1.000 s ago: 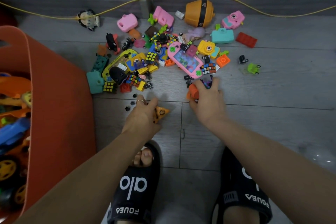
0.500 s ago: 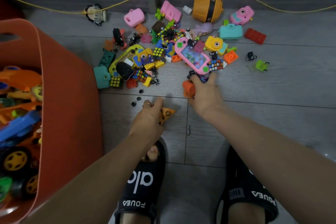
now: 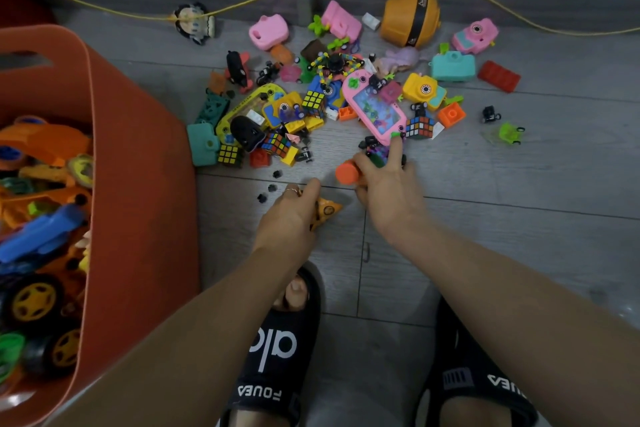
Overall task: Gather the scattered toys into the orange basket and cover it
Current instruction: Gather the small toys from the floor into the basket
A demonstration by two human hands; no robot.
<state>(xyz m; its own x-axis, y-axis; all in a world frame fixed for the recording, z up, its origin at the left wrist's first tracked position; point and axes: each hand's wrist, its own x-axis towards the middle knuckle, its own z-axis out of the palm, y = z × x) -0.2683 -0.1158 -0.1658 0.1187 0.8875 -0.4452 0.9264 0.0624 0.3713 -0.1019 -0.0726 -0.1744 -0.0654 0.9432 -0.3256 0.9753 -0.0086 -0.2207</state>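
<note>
Barely shifted since the earlier frame, the right hand (image 3: pixel 388 191) clutches an orange cylindrical plastic toy (image 3: pixel 347 173) at centre frame, the left hand (image 3: pixel 292 215) grips a yellow triangular toy (image 3: pixel 327 211), scattered plastic toys (image 3: pixel 346 90) crowd above, and the toy-filled orange plastic basket (image 3: pixel 138 184) stands left.

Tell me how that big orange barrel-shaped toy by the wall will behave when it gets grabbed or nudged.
The orange barrel-shaped toy lies on its side on the floor, so a nudge would probably set it rolling. It looks like hollow moulded plastic, so likely stiff and light for its bulk. Its rounded, smooth body may call for a wide grip.
</note>
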